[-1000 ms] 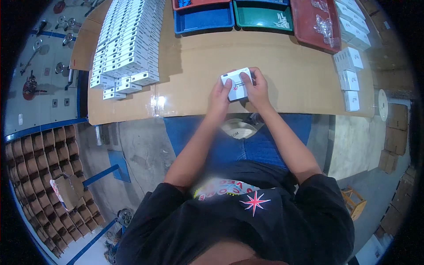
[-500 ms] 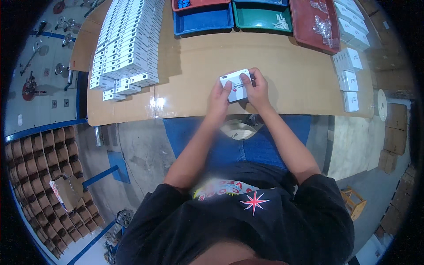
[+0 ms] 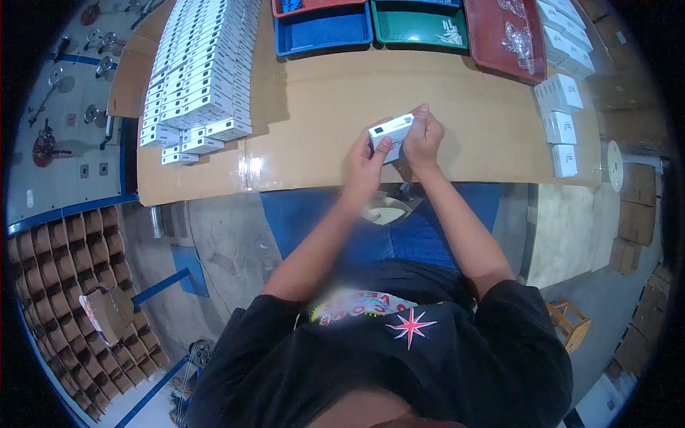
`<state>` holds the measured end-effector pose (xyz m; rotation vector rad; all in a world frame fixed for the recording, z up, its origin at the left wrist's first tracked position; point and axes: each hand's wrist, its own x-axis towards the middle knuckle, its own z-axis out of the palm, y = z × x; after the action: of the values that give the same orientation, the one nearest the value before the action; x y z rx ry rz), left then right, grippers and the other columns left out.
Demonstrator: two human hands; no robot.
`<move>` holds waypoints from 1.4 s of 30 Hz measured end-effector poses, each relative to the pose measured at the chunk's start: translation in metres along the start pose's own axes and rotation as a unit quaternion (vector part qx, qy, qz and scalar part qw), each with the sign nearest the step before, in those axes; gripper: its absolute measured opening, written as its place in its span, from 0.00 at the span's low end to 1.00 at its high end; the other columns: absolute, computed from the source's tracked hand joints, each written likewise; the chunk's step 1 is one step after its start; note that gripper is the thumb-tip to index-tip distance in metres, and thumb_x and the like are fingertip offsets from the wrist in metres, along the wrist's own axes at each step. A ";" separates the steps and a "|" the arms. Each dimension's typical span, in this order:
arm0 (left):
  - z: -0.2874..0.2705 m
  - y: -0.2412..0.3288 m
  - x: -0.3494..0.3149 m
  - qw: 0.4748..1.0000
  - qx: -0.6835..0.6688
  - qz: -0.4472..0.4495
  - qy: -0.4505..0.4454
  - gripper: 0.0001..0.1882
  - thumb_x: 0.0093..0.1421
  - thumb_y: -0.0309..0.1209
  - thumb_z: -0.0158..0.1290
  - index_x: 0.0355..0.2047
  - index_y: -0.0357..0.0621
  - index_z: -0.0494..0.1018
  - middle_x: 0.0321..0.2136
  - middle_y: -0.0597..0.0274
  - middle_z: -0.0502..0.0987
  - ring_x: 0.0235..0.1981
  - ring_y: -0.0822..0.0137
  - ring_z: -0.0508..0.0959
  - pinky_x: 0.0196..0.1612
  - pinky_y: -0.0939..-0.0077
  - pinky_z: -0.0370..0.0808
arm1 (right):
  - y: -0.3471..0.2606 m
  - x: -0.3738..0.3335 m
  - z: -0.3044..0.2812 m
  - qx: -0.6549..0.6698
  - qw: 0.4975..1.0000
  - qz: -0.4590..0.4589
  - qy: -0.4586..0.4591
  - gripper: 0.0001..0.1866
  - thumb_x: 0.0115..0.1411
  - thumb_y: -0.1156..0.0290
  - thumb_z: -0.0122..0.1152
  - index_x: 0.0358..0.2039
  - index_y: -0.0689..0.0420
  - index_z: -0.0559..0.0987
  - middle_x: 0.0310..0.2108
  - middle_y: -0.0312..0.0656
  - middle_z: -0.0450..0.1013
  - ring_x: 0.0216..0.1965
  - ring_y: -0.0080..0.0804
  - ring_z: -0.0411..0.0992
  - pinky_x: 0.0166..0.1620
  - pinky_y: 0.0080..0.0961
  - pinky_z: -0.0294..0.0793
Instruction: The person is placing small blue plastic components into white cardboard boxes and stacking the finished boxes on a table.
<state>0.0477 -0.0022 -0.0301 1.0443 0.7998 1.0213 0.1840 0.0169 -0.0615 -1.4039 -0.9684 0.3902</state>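
Note:
Over the near part of the cardboard-covered table (image 3: 314, 153) I hold a small white box (image 3: 392, 129) tilted, with one narrow side turned up toward me. My left hand (image 3: 368, 162) grips its left side, thumb on the near face. At the right end of the box my right hand (image 3: 424, 139) is closed, its thumb and fingers pinched at the upper right corner. The fingers behind the box are mostly hidden. A tall stack of similar white boxes (image 3: 196, 89) stands to the left, and a few more white boxes (image 3: 561, 128) sit at the right.
Along the far edge are a blue tray (image 3: 325, 34), a green tray (image 3: 410, 28) with small white pieces, and a dark red tray (image 3: 492, 53) with clear plastic parts. A red tray (image 3: 325, 7) holds blue pieces. A cardboard divider grid (image 3: 64, 250) stands lower left.
The box has been tipped so its narrow side shows instead of its broad printed face. My right thumb has moved from that face to the box's right corner.

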 end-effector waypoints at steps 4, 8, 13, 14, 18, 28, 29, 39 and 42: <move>0.003 -0.003 -0.001 1.000 -0.003 0.011 0.007 0.21 0.73 0.34 0.53 0.62 0.37 0.70 0.52 0.58 0.78 0.53 0.69 0.76 0.57 0.73 0.74 | -0.001 0.002 -0.002 -0.032 0.999 -0.033 -0.002 0.19 0.72 0.69 0.45 0.23 0.62 0.73 0.17 0.50 0.69 0.19 0.44 0.71 0.26 0.38 0.67; 0.003 0.003 -0.004 1.000 -0.011 -0.005 -0.002 0.21 0.74 0.34 0.52 0.62 0.37 0.70 0.52 0.59 0.77 0.53 0.70 0.76 0.58 0.72 0.73 | -0.002 0.002 -0.007 -0.021 1.000 -0.013 -0.019 0.19 0.72 0.69 0.45 0.23 0.62 0.73 0.18 0.49 0.69 0.20 0.45 0.71 0.27 0.39 0.68; 0.001 0.000 -0.001 1.000 -0.022 0.013 -0.010 0.19 0.73 0.31 0.53 0.60 0.35 0.70 0.52 0.56 0.77 0.54 0.68 0.76 0.59 0.72 0.73 | -0.005 0.002 -0.007 -0.022 0.999 -0.030 -0.021 0.20 0.73 0.68 0.43 0.24 0.61 0.73 0.18 0.47 0.68 0.20 0.42 0.69 0.28 0.38 0.68; 0.001 0.000 0.000 1.000 -0.021 0.016 -0.016 0.19 0.73 0.30 0.53 0.60 0.35 0.70 0.52 0.56 0.77 0.54 0.68 0.76 0.59 0.71 0.73 | -0.007 0.002 -0.007 -0.021 0.999 -0.030 -0.022 0.20 0.73 0.68 0.43 0.24 0.61 0.73 0.18 0.47 0.68 0.20 0.42 0.69 0.28 0.38 0.68; 0.004 0.002 -0.004 1.000 -0.007 0.022 -0.016 0.19 0.73 0.30 0.53 0.60 0.35 0.70 0.52 0.56 0.77 0.54 0.68 0.76 0.60 0.71 0.73 | -0.013 0.003 -0.010 -0.034 0.998 -0.055 -0.022 0.25 0.76 0.65 0.39 0.22 0.61 0.72 0.17 0.38 0.65 0.21 0.26 0.64 0.27 0.29 0.64; 0.013 -0.008 -0.004 0.999 -0.022 0.031 0.021 0.17 0.72 0.30 0.55 0.57 0.35 0.70 0.49 0.57 0.78 0.51 0.70 0.77 0.56 0.73 0.74 | -0.015 0.004 -0.013 -0.032 0.998 -0.055 -0.015 0.21 0.72 0.69 0.45 0.21 0.62 0.71 0.17 0.49 0.66 0.18 0.45 0.68 0.26 0.39 0.66; 0.013 -0.007 -0.003 0.999 -0.017 0.020 0.031 0.18 0.71 0.30 0.56 0.57 0.36 0.70 0.49 0.57 0.79 0.51 0.69 0.77 0.56 0.73 0.74 | -0.017 0.004 -0.013 -0.032 0.998 -0.054 -0.016 0.21 0.72 0.69 0.45 0.21 0.62 0.71 0.17 0.49 0.66 0.18 0.45 0.68 0.26 0.39 0.66; 0.007 -0.002 -0.003 0.999 -0.023 0.007 0.035 0.17 0.70 0.29 0.58 0.56 0.34 0.72 0.46 0.59 0.81 0.48 0.71 0.79 0.53 0.75 0.76 | -0.022 -0.002 -0.008 -0.060 0.998 -0.022 -0.015 0.21 0.74 0.66 0.44 0.24 0.63 0.73 0.19 0.51 0.69 0.20 0.48 0.70 0.28 0.40 0.68; 0.008 0.001 -0.002 0.999 -0.026 0.011 0.038 0.17 0.70 0.29 0.57 0.56 0.34 0.72 0.45 0.59 0.81 0.47 0.71 0.79 0.53 0.75 0.76 | -0.026 -0.002 -0.006 -0.053 0.998 -0.018 -0.017 0.21 0.74 0.66 0.44 0.25 0.63 0.74 0.20 0.51 0.70 0.21 0.47 0.70 0.28 0.41 0.68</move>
<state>0.0539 -0.0064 -0.0260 0.9759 0.8214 1.1010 0.1796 0.0072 -0.0373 -1.4776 -1.0528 0.3410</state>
